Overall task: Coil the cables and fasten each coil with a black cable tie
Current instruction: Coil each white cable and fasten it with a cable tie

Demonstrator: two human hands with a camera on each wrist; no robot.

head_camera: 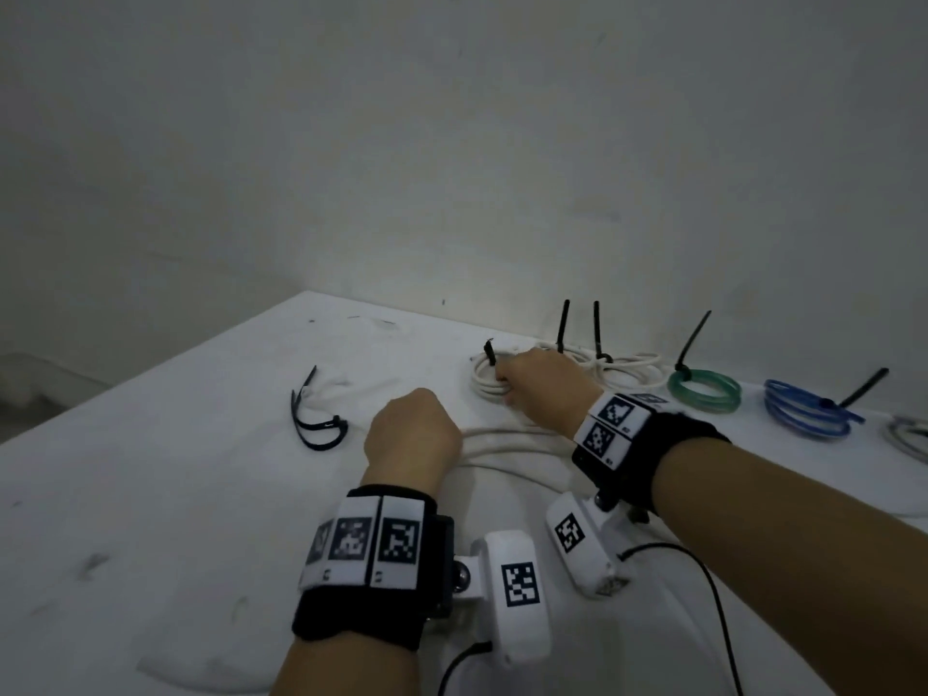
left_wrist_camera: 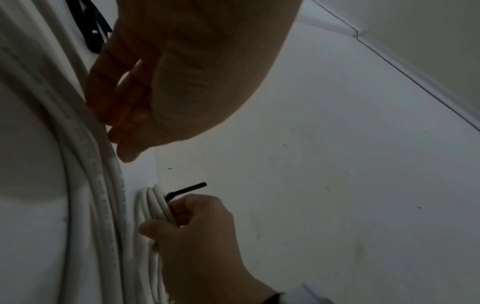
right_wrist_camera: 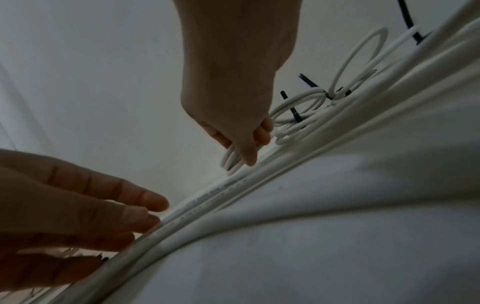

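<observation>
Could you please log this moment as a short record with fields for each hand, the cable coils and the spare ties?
right hand: grips a tied white coil at the back of the table
left hand: fingers loosely curled beside the loose white cable, holding nothing
tied coils: white ones, green coil, blue coil, each with a black tie
spare ties: lying left of the hands

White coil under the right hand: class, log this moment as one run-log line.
right hand: grips tied white coil | left hand: fingers relaxed beside loose white cable | spare black ties: on table
</observation>
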